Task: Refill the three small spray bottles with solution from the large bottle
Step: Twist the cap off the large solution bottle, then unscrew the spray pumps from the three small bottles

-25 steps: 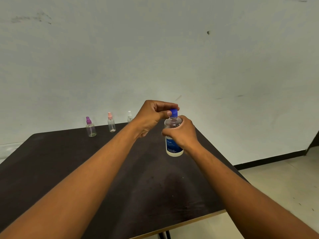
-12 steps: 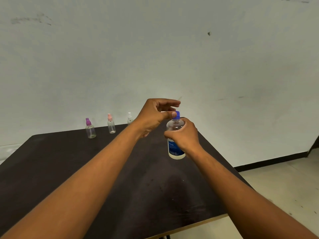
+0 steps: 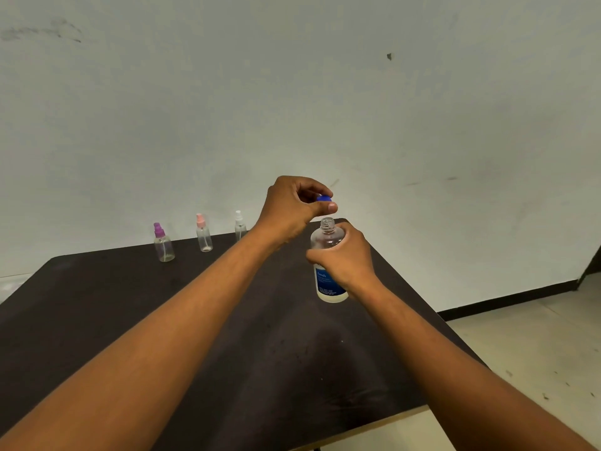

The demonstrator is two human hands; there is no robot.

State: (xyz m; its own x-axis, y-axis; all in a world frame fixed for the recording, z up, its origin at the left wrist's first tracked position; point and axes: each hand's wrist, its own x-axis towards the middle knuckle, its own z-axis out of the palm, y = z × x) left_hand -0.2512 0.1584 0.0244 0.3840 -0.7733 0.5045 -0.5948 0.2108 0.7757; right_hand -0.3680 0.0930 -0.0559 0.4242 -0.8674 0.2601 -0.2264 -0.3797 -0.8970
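Blue is the cap (image 3: 324,198) I am pinching between the thumb and curled fingers of my left hand (image 3: 294,206), just above the bare threaded neck of the large bottle (image 3: 328,265). My right hand (image 3: 344,258) is wrapping round that bottle's shoulder and upper body, gripping it while its base is sitting on the dark desk (image 3: 97,304) near the far right corner.

I am judging the risks from here. With the neck open, any tilt or squeeze from my right hand could be sending solution over the desk. The cap is small and only pinched, so it could be slipping out and rolling off the edge. The three small spray bottles are standing well apart from me along the far edge: the purple-topped bottle (image 3: 163,244), the pink-topped bottle (image 3: 203,234) and the white-topped bottle (image 3: 240,224). All are wearing their spray heads, so none is ready for pouring yet, and their narrow necks are likely making overflow easy. They look light and nearly empty, so a brushing forearm could be knocking one over.

I am keeping the large bottle upright, its long axis running vertical, mouth pointing straight up toward the cap.
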